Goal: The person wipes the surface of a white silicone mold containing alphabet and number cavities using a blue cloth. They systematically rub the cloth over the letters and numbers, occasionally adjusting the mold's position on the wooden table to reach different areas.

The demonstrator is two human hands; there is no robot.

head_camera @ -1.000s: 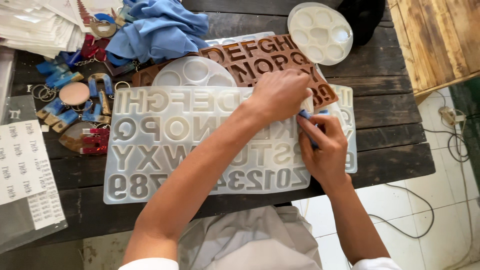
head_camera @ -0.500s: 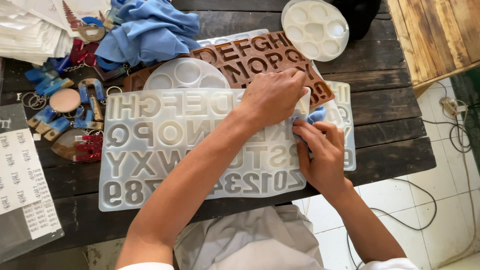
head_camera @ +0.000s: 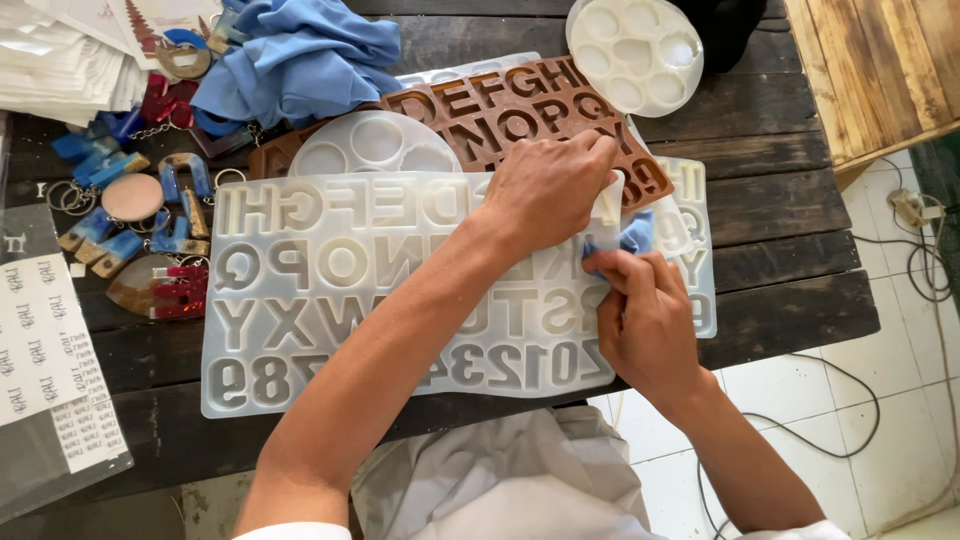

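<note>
A large translucent white silicone mould (head_camera: 330, 290) with letter and number cavities lies across the dark wooden table (head_camera: 790, 250). My left hand (head_camera: 545, 190) reaches over it and pinches up its flexible edge near the right side. My right hand (head_camera: 645, 320) is closed on a small blue cast piece (head_camera: 634, 236) at that lifted edge, fingers pressed against the mould. A brown letter mould (head_camera: 520, 110) lies partly under the white one, just beyond my left hand.
A round white mould (head_camera: 640, 50) sits at the far edge, another round one (head_camera: 375, 145) beside the brown mould. A blue cloth (head_camera: 300, 60), coloured keychain pieces (head_camera: 140, 230) and sticker sheets (head_camera: 50, 350) are on the left. Cables (head_camera: 910, 280) trail on the tiled floor.
My right hand has shifted left and closed tighter around the blue piece at the mould's lifted edge. The left hand keeps its pinch on that edge.
</note>
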